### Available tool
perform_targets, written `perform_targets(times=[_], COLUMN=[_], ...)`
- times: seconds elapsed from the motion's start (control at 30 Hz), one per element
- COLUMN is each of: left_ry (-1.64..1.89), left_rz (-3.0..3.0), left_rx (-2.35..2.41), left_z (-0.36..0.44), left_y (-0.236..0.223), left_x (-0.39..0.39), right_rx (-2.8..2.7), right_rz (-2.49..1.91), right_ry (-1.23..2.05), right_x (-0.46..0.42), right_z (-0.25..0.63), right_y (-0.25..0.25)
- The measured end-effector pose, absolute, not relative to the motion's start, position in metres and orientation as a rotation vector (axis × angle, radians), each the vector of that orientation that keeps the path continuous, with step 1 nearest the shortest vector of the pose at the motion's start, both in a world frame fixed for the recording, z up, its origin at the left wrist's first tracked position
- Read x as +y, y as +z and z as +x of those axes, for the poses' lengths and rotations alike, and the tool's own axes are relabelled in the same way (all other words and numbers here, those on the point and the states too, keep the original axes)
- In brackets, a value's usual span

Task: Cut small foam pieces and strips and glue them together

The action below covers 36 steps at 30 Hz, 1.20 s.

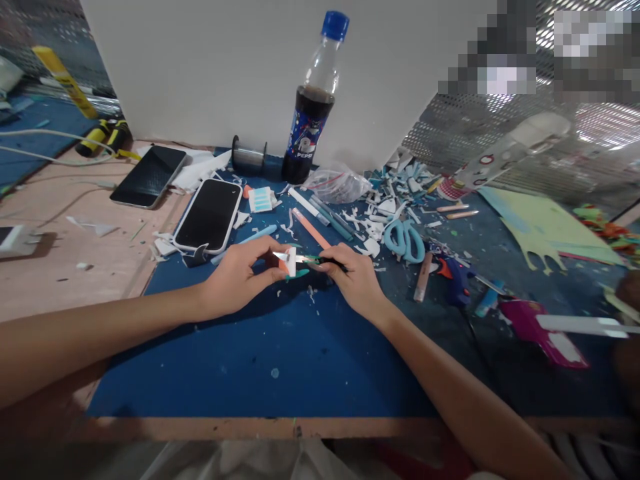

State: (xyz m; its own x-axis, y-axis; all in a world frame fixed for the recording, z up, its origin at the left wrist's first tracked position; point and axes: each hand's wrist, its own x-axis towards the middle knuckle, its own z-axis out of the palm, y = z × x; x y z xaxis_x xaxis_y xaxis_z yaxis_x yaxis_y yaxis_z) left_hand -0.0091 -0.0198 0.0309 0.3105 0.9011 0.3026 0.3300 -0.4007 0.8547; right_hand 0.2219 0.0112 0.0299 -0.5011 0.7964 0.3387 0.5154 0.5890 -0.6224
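Observation:
My left hand (243,275) pinches a small white-and-orange piece (289,262) between thumb and fingers, over the blue mat (280,360). From the right, my right hand (356,275) grips a slim tool (306,259) with a shiny metal front and a dark handle; its exact kind is hard to make out. The tool's front end meets the white-and-orange piece, or lies right beside it. Just beyond my hands lies an orange stick (311,229). A light-blue stick (257,235) rests behind my left hand.
A cola bottle (309,110) stands at the back beside a spool (249,157). Two phones (209,217) (150,177) lie left. To the right are blue scissors (404,240), paper scraps (395,200), a glue gun (456,280) and a magenta item (543,330). Part of another person's hand shows far right.

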Motion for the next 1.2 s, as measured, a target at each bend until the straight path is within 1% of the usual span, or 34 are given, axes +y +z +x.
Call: perform_targets(times=[0.67,0.8,0.97,1.03,1.2], left_ry=[0.947,0.99,1.154,1.169,1.007], left_rz=[1.9,1.806,1.713,1.704,1.794], left_rx=[1.106,1.04,0.977,0.983,1.014], left_z=[-0.004,-0.003,-0.005,-0.006,-0.004], left_y=[0.03,0.031,0.029,0.028,0.027], left_x=[-0.02,-0.02,-0.021,-0.02,-0.02], right_rx=[-2.144,-2.123,-2.09,-2.085,-2.009], right_rz=[-1.037,-1.054,-1.083,-1.097,-1.059], right_ry=[0.582,0.642,0.719,0.728,0.785], right_x=[0.002,0.003,0.007,0.008,0.007], right_z=[0.209,0.209,0.216,0.218,0.214], right_y=[0.031,0.03,0.029,0.028,0.028])
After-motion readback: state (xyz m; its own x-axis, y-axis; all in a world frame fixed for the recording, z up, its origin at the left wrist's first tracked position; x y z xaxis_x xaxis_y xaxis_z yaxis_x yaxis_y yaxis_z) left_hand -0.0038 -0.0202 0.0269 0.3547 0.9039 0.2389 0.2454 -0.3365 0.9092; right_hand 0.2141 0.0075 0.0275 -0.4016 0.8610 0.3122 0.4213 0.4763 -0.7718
